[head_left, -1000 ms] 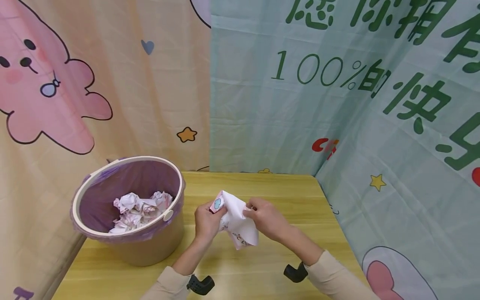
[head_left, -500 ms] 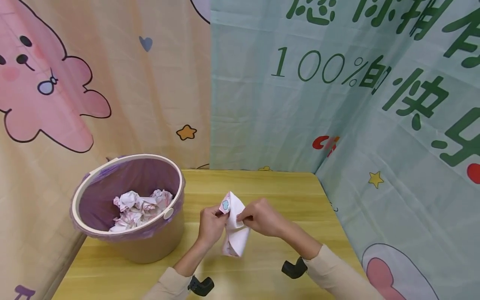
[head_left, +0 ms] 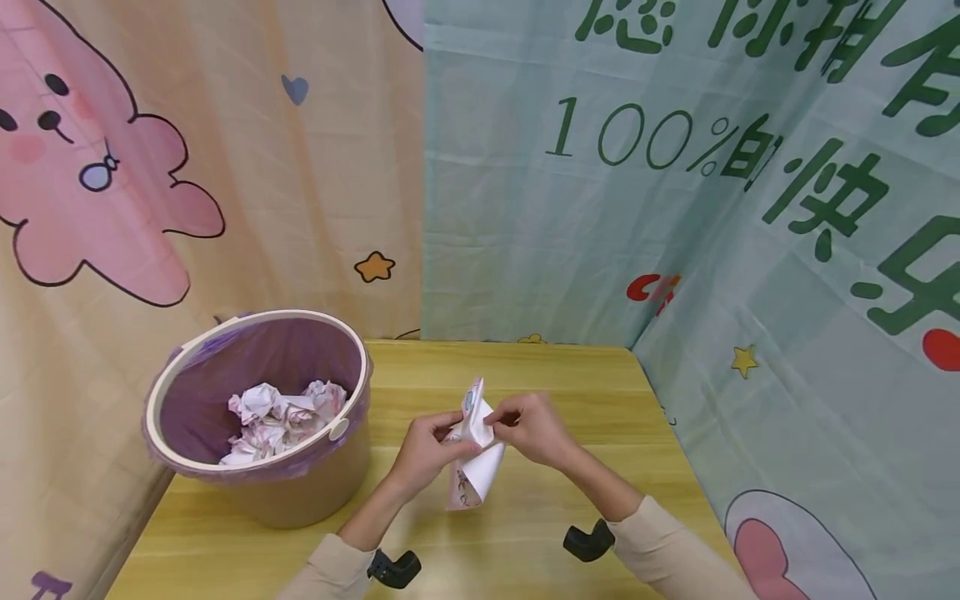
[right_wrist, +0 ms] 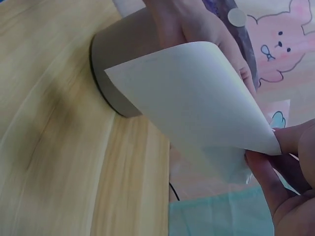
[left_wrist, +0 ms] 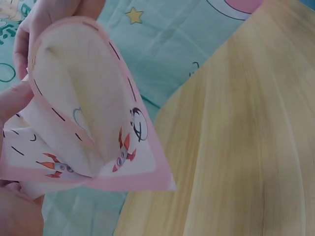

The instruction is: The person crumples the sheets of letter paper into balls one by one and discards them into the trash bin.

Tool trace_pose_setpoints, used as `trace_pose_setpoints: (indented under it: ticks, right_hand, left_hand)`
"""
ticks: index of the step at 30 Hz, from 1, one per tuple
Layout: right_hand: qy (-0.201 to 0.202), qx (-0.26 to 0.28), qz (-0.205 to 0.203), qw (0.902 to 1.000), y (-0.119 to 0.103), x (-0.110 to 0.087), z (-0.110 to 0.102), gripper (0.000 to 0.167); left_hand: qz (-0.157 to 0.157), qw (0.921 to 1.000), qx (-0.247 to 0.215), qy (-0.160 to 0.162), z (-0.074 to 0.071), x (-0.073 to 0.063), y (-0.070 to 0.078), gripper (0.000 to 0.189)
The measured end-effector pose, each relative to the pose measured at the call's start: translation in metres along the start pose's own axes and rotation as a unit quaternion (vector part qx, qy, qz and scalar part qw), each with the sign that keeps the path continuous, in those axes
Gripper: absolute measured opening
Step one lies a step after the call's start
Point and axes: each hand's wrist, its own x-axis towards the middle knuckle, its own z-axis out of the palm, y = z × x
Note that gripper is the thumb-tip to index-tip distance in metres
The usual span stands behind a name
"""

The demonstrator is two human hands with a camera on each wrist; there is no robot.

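Between the two hands is a sheet of paper [head_left: 486, 467], bent over on itself above the table. Its printed side has a pink border and little rockets, seen on the paper [left_wrist: 123, 162] in the left wrist view. The plain white back of the paper [right_wrist: 192, 98] fills the middle of the right wrist view. My left hand [head_left: 427, 450] holds the sheet's left side, thumb in front. My right hand [head_left: 536, 429] pinches the right edge with thumb and finger. Part of the left hand's grip is hidden behind the paper in the right wrist view.
To the left stands a beige bin [head_left: 315, 500] with a purple liner [head_left: 217, 375]. Several crumpled papers [head_left: 258, 404] lie inside it. Under the hands is a wooden table [head_left: 585, 367], with printed curtains [head_left: 525, 208] along its back and right.
The sheet has gone from spread out to narrower and curled over. My left hand has shifted right, its thumb now across the paper's front. My right hand has moved only slightly.
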Motion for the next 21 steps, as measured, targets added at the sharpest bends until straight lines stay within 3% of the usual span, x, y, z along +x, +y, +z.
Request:
trace_pose_setpoints:
  ticks: [3, 8, 10, 13, 16, 18, 21]
  right_hand:
    - [0.007, 0.008, 0.029, 0.9995, -0.002, 0.000, 0.002, 0.015]
    - [0.038, 0.008, 0.070, 0.9968, -0.009, 0.001, 0.010, 0.014]
    - [0.046, 0.009, 0.085, 0.9953, -0.011, 0.002, 0.014, 0.015]
    - [0.060, 0.036, 0.127, 0.9895, -0.010, 0.003, 0.016, 0.014]
    - [0.057, 0.072, 0.175, 0.9803, -0.008, 0.003, 0.014, 0.012]
    - [0.047, 0.092, 0.189, 0.9765, -0.008, 0.001, 0.012, 0.011]
    - [0.014, 0.152, 0.193, 0.9691, -0.007, -0.004, 0.010, 0.001]
  left_hand:
    - [0.018, 0.9996, -0.005, 0.021, 0.003, 0.001, -0.002, 0.044]
    - [0.046, 0.9989, 0.003, 0.006, 0.004, -0.001, -0.003, 0.043]
    - [0.042, 0.9990, 0.010, -0.010, 0.002, -0.003, -0.003, 0.048]
    - [0.036, 0.9974, 0.028, -0.056, -0.002, -0.006, -0.003, 0.071]
    - [0.029, 0.9933, 0.070, -0.087, -0.003, -0.008, -0.003, 0.088]
    - [0.035, 0.9910, 0.105, -0.075, -0.002, -0.009, -0.004, 0.087]
    - [0.043, 0.9881, 0.145, -0.027, -0.002, -0.010, -0.004, 0.069]
